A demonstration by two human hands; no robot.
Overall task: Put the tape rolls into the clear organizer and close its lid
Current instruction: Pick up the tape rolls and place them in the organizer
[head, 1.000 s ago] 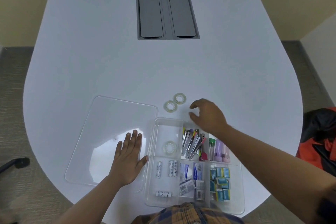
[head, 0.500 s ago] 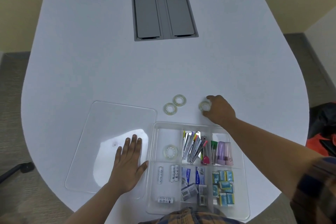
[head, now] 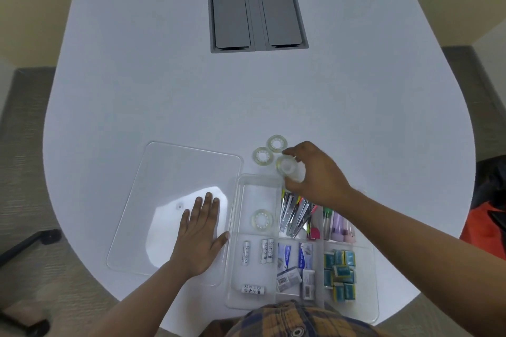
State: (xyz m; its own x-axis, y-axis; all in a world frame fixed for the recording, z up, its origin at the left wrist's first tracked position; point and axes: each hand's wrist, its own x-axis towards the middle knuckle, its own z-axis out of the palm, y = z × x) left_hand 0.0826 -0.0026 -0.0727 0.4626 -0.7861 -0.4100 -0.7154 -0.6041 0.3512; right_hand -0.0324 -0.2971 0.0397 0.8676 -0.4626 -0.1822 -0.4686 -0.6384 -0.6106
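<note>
My right hand (head: pixel 315 172) grips a clear tape roll (head: pixel 288 166) just above the far edge of the clear organizer (head: pixel 233 227). Two more tape rolls lie flat on the table beyond the organizer, one (head: pixel 262 156) on the left and one (head: pixel 277 143) slightly farther. Another tape roll (head: pixel 262 219) lies inside the organizer's far-left compartment. The clear lid (head: pixel 169 172) lies flat on the table left of the organizer. My left hand (head: pixel 201 235) rests palm down on the lid, fingers spread, thumb against the organizer's wall.
The organizer's other compartments hold batteries (head: pixel 267 250), staplers (head: pixel 294 216), small boxes (head: pixel 305 256) and blue-green packets (head: pixel 339 273). A grey cable hatch (head: pixel 257 8) is set into the white table (head: pixel 164 76) farther away. An orange and black bag (head: pixel 490 213) sits at the right.
My right hand reached right, picked a tape roll off the table and carried it left to the organizer's far edge. My left hand stayed on the lid.
</note>
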